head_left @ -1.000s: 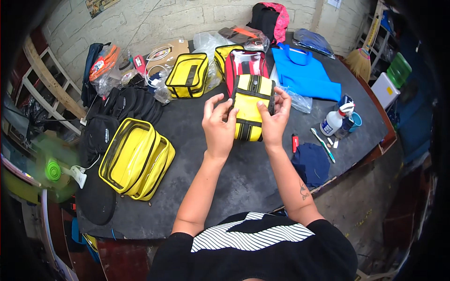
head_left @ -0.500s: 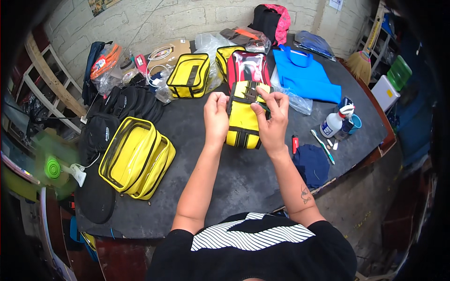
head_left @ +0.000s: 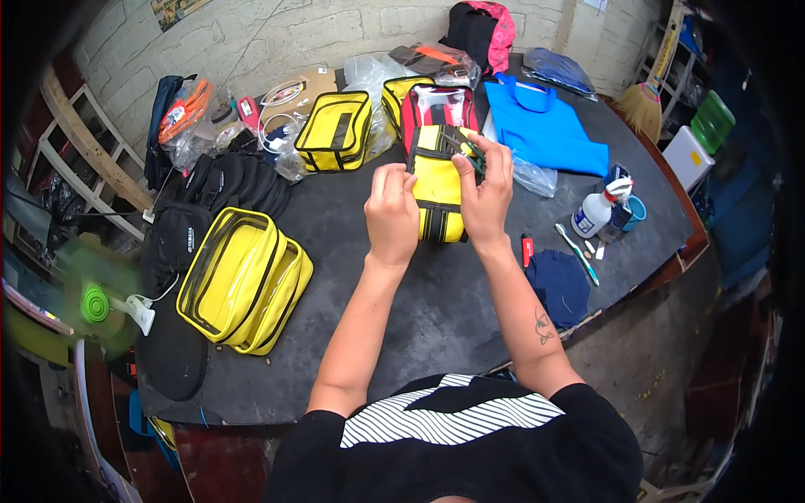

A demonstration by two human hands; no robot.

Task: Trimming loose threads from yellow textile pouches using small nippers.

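A yellow bag with black trim stands in front of me at the middle of the table, between my two hands. My left hand is closed, with thumb and fingertips pinched at the bag's left edge. My right hand is on the bag's right side, its fingers closed around a small hand tool with dark handles. The tool's narrow metal tip lies over the black trim at the bag's far end. Its exact kind is hard to make out. A red bag with a clear panel sits just behind.
To the left lies a yellow clear-topped bag, beside black bags. Farther back stand another yellow bag and a blue tote. At right are a spray bottle, toothbrush, red lighter-like item and navy cloth.
The bag and both hands have shifted slightly farther away in the picture. My right fingers have come closer together around the tool, and my left hand has turned, its knuckles now more toward me.
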